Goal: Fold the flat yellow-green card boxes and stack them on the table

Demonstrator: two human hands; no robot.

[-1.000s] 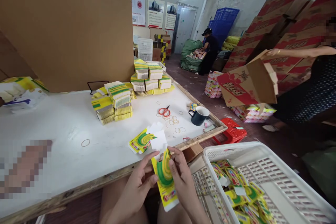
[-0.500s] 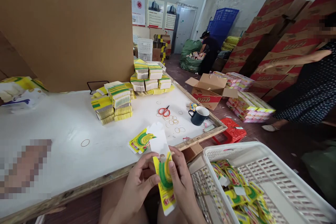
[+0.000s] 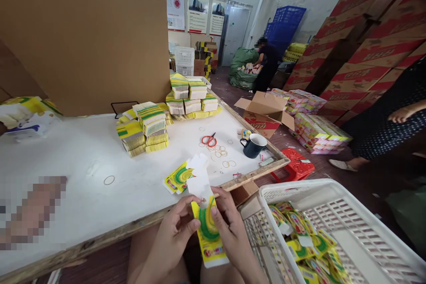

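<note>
Yellow card with a green swirl and a red-lettered band near its lower end is what we hold: a flat packaging card point(image 3: 207, 230) with a plain white tab at its upper end, standing almost upright over our lap just short of the near tabletop point(image 3: 83, 173) edge. Our left hand point(image 3: 169, 242) pinches its left edge, thumb on the face and fingers curled behind; our right hand point(image 3: 233, 235) closes on its right edge, thumb pressed on the green swirl. Both grips are narrow, shut on the card.

Just right of our hands stands a white plastic basket point(image 3: 333, 191) with more such cards loose inside. On the tabletop just beyond the card lies a small heap of the same cards point(image 3: 178, 177), then scattered rubber bands point(image 3: 221, 154), red-handled scissors point(image 3: 208, 140) and a dark mug point(image 3: 253, 146). Farther off are banded card stacks point(image 3: 146, 128).

Against half a second ago, the card sits a little more upright and squarer to us, its white tab leaning slightly left, and the person at far right has lowered an arm point(image 3: 404, 114).
</note>
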